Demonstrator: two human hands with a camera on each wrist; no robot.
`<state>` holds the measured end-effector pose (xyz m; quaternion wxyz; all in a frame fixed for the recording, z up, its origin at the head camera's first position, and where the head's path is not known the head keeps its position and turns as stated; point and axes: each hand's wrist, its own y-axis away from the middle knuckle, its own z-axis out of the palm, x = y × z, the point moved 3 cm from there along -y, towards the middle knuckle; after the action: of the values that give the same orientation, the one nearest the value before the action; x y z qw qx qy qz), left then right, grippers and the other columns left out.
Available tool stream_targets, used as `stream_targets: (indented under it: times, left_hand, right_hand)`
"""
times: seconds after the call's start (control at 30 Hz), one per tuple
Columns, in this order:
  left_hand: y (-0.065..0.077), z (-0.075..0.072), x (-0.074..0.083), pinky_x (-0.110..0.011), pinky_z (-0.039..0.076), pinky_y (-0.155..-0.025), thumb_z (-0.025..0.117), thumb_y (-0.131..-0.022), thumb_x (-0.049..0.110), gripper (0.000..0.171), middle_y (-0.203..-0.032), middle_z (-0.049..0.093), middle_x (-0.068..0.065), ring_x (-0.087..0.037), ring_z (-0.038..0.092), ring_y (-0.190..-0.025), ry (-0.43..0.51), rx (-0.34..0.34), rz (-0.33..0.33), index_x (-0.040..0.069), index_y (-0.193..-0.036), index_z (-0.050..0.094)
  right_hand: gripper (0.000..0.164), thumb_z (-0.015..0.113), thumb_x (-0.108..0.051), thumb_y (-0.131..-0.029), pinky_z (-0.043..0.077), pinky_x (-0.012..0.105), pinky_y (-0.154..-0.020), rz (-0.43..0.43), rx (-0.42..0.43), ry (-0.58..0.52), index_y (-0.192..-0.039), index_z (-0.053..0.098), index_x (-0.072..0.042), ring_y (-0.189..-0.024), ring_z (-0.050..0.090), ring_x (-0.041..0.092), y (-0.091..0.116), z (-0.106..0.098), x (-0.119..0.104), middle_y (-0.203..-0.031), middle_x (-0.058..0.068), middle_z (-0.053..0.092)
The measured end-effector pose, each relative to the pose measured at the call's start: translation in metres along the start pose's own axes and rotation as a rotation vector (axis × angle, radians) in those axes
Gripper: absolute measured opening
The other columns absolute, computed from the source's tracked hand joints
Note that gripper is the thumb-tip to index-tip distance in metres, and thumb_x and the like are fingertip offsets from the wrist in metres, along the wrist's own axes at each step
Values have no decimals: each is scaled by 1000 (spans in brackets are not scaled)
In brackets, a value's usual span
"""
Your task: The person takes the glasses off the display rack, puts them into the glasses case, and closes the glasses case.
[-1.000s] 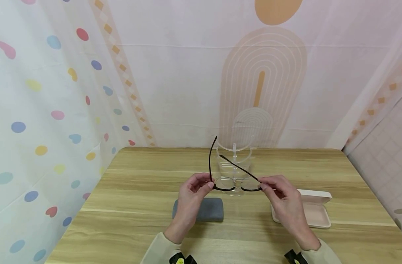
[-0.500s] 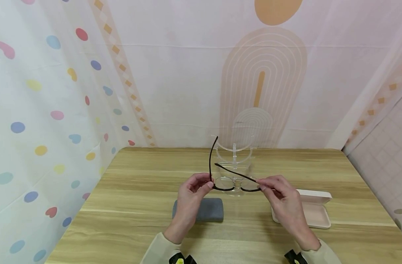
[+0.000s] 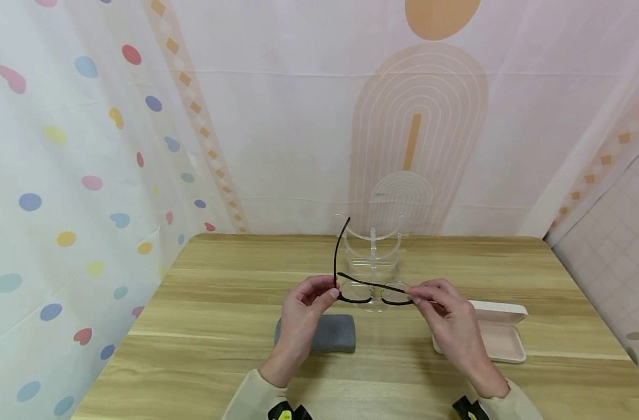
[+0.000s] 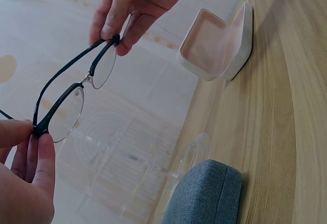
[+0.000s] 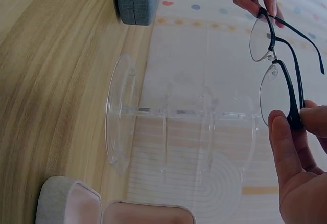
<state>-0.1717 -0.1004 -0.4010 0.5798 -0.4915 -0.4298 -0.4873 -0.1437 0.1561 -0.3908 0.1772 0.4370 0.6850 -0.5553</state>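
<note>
Both hands hold a pair of eyeglasses (image 3: 355,301) with black upper rims and clear lenses, raised above the table. My left hand (image 3: 305,309) pinches the left hinge corner between thumb and fingers. At the opposite corner my right hand (image 3: 452,318) pinches the frame and the base of the right temple. That right temple (image 5: 292,55) lies folded in along the rims. The left temple (image 3: 337,248) still points away from the lenses, its tip up. In the head view the glasses overlap a clear acrylic eyeglass stand (image 3: 373,256) behind them.
A closed grey glasses case (image 3: 334,333) lies on the wooden table (image 3: 220,350) behind the left hand. An open white case (image 3: 503,341) with pink lining stands by the right hand. A patterned curtain (image 3: 288,134) hangs at the back and left.
The right temple has swung inward, from slanting away to nearly parallel with the rims. The left temple's tip has shifted slightly right. Both hands keep their grip almost in place.
</note>
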Motion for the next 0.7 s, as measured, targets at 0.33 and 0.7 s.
stream_targets:
  times: [0.33, 0.7]
  left_hand:
    - [0, -3, 1, -26, 58, -84, 75, -90, -2, 22, -106, 73, -16, -16, 69, -93, -38, 5, -9, -4, -112, 74]
    - [1, -5, 0, -26, 58, -84, 76, -89, -3, 22, -106, 74, -16, -15, 70, -93, -54, 12, -10, -5, -111, 75]
  right_hand:
    - [25, 70, 13, -91, 55, 14, -73, 24, -27, 9, -101, 81, -8, -87, 65, 3, 0, 2, 1, -101, 1, 69]
    - [24, 71, 11, -91, 54, 14, -69, 21, -49, 38, -100, 81, -9, -85, 63, 3, 1, 3, 2, -101, -1, 68]
